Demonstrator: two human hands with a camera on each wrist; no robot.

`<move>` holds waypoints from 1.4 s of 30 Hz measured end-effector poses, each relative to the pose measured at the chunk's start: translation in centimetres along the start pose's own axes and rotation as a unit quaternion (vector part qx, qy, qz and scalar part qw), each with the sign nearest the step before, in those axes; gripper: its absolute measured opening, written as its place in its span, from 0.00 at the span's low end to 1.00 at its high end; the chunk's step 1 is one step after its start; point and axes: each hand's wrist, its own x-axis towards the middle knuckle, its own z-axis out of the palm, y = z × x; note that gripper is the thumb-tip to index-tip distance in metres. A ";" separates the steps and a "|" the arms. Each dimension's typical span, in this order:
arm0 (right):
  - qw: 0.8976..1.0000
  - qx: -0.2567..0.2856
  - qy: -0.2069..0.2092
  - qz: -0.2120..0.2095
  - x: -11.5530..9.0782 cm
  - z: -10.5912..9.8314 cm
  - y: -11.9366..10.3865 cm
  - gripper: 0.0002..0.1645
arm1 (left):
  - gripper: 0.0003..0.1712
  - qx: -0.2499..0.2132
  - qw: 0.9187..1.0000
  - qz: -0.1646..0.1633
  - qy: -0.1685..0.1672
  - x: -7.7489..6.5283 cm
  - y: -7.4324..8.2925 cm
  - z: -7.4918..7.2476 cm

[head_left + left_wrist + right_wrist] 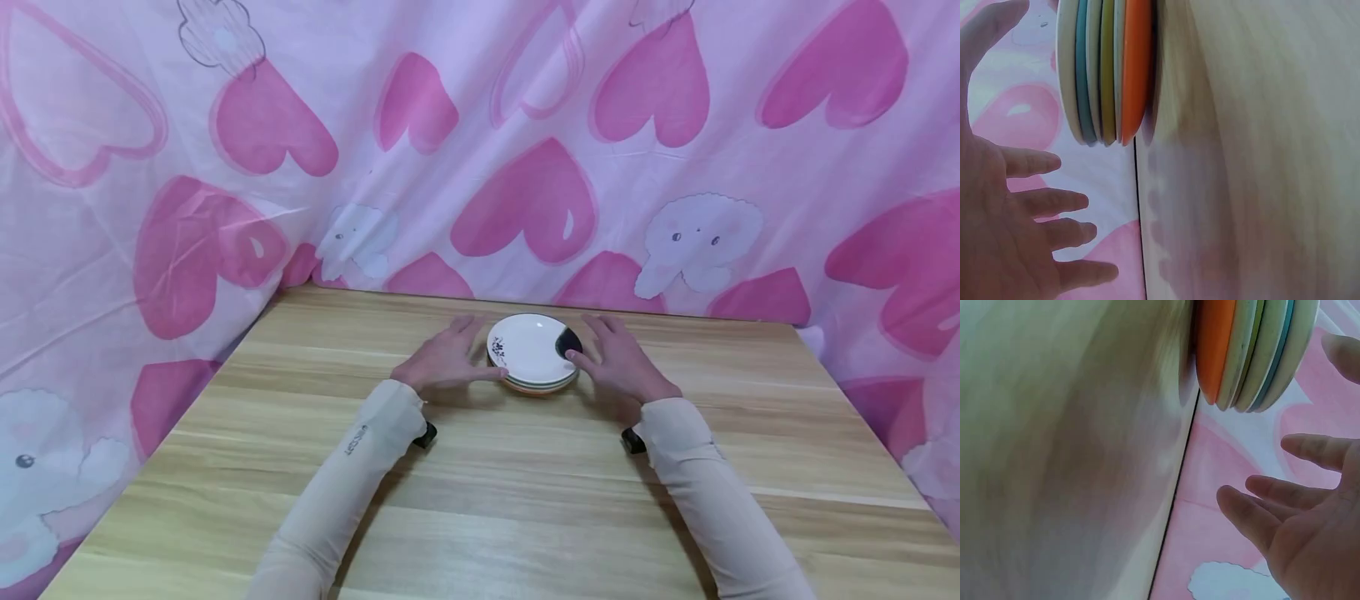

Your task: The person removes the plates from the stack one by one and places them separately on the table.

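Note:
A stack of several small plates [531, 348] lies on the wooden table. The top plate is white with a dark patch at its right and a small dark print at its left. Seen from the side in the left wrist view, the stack shows cream, teal, olive and orange [1137, 69] edges, orange lowest. My left hand [447, 357] is spread at the left of the stack, its thumb near the rim. On the other side my right hand [621, 362] is spread too, thumb over the dark patch. Both wrist views show gaps between fingers and plates.
The wooden table [480, 517] stretches out on all sides of the plates, its back edge close behind them. A pink cloth [420, 192] with hearts and white cartoon figures hangs behind and at both sides. A black wrist device [426, 435] shows under the left cuff.

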 end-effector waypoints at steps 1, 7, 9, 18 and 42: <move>1.000 0.004 -0.001 0.003 0.0 0.0 0.0 0.50 | 0.66 -0.005 1.000 -0.001 -0.001 0.1 0.1 0.1; 0.999 0.041 -0.010 0.010 0.3 0.3 0.0 0.50 | 0.59 -0.070 0.997 0.014 0.001 0.7 0.3 0.6; 0.998 0.058 -0.014 0.012 0.4 0.5 -0.1 0.50 | 0.57 -0.089 0.996 0.023 0.001 0.8 0.3 0.7; 0.990 0.138 -0.019 0.009 0.7 0.9 -0.6 0.45 | 0.59 -0.115 0.993 0.036 -0.018 1.3 0.5 0.7; 0.984 0.178 -0.024 0.018 1.0 1.4 -0.2 0.40 | 0.51 -0.128 0.991 0.007 -0.025 1.3 1.3 0.8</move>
